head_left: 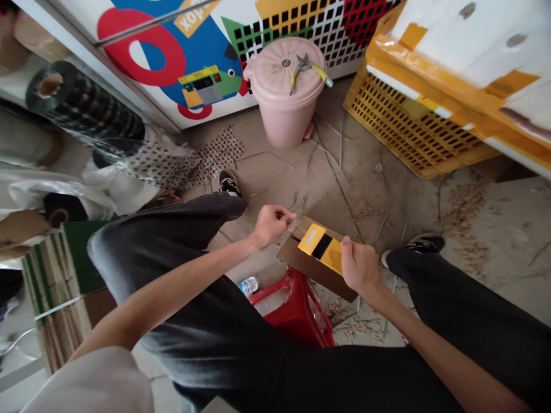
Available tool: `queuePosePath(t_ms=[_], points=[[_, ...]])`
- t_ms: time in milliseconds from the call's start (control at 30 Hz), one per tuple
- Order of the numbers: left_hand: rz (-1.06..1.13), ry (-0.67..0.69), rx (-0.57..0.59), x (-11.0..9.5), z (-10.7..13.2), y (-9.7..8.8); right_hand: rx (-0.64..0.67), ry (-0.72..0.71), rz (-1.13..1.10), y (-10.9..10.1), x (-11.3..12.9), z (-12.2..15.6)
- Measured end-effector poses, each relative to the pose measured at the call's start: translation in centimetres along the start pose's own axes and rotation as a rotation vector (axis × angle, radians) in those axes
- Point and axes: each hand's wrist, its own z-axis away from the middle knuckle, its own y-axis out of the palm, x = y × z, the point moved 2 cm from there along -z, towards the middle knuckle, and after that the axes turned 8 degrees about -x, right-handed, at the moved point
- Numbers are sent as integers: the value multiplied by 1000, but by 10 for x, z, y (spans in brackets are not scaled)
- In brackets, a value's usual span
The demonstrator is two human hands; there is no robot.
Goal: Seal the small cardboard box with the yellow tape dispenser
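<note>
Your left fingers [284,217] are pinching what looks like clear tape [294,226] (thin, clingy) at the end of a cardboard box [297,258], while your right hand [359,265] is clasping its edge above the floor [357,172]. It's handling light and stiff, best by its edges.

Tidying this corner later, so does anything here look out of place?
Yes: pliers with yellow handles lie on the lid of the pink bin, an odd spot for a tool. Brown debris is also scattered over the floor.
</note>
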Motion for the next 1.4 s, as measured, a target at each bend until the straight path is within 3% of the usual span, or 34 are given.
queuePosePath(t_ms=[100,200,300,367,533,700,833,967,1267,1400], points=[[22,-7,-104,-6,-22,-35,56,51,28,-5,-16,6],[-46,54,-330,-7,-50,-87,51,97,51,-8,-38,13],[-88,1,-270,10,-67,-118,54,76,46,-5,-45,20],[-127,2,-294,25,-68,-122,67,30,50,1,-41,24],[-555,73,-429,53,-69,-98,98,-7,99,12,-28,27],[-762,-100,-402,79,-80,-64,111,-3,153,12,-23,25],[-776,-254,-345,103,-78,-34,110,24,162,7,-17,27],[-771,-286,-337,115,-67,-9,120,42,151,3,-13,29],[-733,-326,-301,124,-59,1,130,59,137,2,-12,30],[-734,-389,-267,136,-64,17,120,67,125,5,-12,30]])
